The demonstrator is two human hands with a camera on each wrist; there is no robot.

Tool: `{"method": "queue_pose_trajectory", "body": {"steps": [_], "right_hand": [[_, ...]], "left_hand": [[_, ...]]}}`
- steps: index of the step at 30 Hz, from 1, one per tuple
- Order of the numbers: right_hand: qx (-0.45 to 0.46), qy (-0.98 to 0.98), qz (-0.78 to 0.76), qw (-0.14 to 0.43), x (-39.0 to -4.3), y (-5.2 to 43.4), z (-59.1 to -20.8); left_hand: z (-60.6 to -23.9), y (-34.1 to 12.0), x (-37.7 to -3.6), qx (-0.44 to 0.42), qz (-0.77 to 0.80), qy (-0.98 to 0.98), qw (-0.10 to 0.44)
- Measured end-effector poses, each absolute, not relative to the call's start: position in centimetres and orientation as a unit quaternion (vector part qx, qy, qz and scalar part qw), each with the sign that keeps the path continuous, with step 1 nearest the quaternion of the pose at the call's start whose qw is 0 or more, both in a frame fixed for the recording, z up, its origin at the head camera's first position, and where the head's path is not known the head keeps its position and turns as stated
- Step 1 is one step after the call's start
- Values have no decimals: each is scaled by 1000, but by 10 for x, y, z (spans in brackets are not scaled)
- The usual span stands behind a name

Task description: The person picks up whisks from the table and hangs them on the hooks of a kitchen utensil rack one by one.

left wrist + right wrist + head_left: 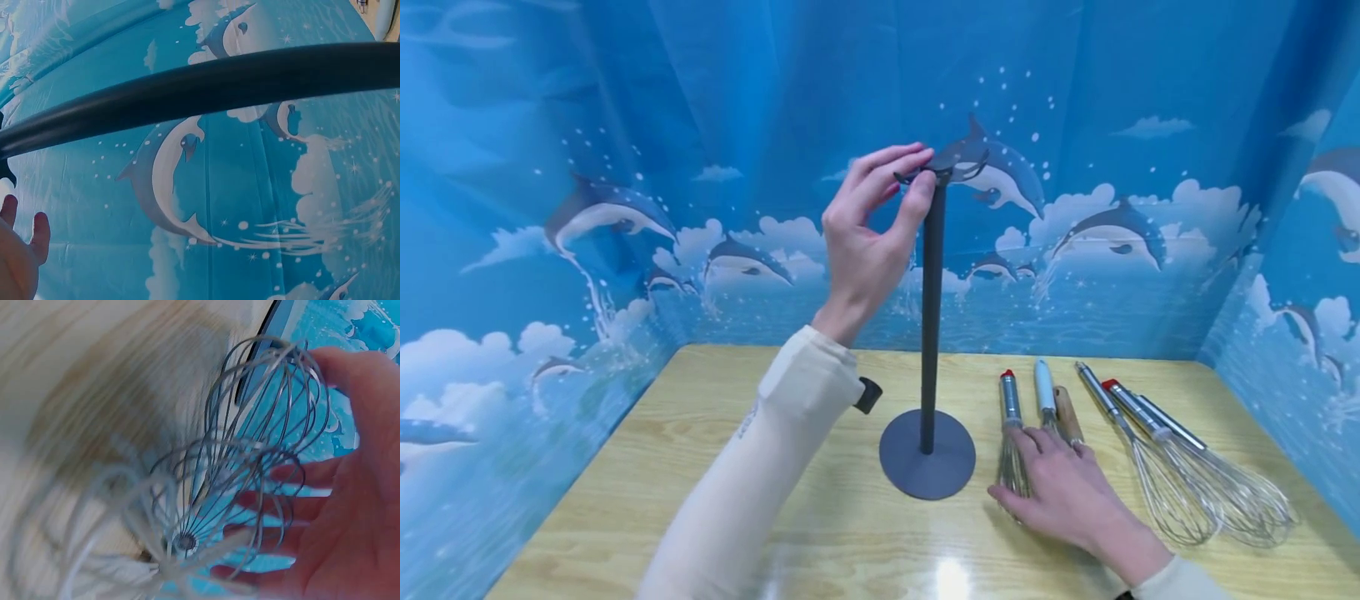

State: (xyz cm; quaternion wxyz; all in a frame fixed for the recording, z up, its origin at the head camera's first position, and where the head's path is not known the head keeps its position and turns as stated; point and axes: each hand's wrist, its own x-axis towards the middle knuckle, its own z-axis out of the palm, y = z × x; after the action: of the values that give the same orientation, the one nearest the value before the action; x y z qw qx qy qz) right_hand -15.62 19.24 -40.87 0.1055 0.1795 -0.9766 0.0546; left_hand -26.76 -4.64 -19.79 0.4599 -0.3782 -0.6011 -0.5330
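Note:
A dark stand [931, 317] with a round base rises from the table, small hooks at its top. My left hand [868, 225] pinches the hooked top between thumb and fingers; in the left wrist view its fingertips [40, 234] show at the lower left, below the pole [219, 81]. My right hand [1063, 487] reaches over three whisks with its fingers spread: a red-tipped metal one [1011, 400], one with a light blue handle [1044, 383] and one with a wooden handle [1066, 412]. Wire loops [275, 394] lie by those fingers in the right wrist view, where contact is unclear.
Three more metal-handled whisks [1180, 500] lie together on the right side of the wooden table [700, 433]. A blue dolphin-print curtain [820, 75] surrounds the table at the back and sides.

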Motion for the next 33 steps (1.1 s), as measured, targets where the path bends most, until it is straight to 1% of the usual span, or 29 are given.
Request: {"method": "queue_pose_trajectory", "body": {"steps": [3, 5, 18, 25, 28, 33], "right_hand": [[162, -982, 44, 84, -157, 188, -408], [163, -982, 31, 84, -158, 185, -409], [205, -966, 10, 156, -154, 160, -420], [167, -971, 59, 162, -157, 147, -427], [138, -976, 71, 154, -158, 144, -428], [124, -984, 67, 111, -159, 147, -424]], "left_hand": [[-199, -43, -269, -388, -550, -586, 451], [-200, -42, -269, -395, -559, -577, 447], [-202, -36, -271, -400, -577, -541, 463], [-203, -33, -271, -396, -580, -530, 474], [-203, -32, -271, -394, -581, -529, 478], [-203, -32, -270, -390, -583, -526, 481]]}}
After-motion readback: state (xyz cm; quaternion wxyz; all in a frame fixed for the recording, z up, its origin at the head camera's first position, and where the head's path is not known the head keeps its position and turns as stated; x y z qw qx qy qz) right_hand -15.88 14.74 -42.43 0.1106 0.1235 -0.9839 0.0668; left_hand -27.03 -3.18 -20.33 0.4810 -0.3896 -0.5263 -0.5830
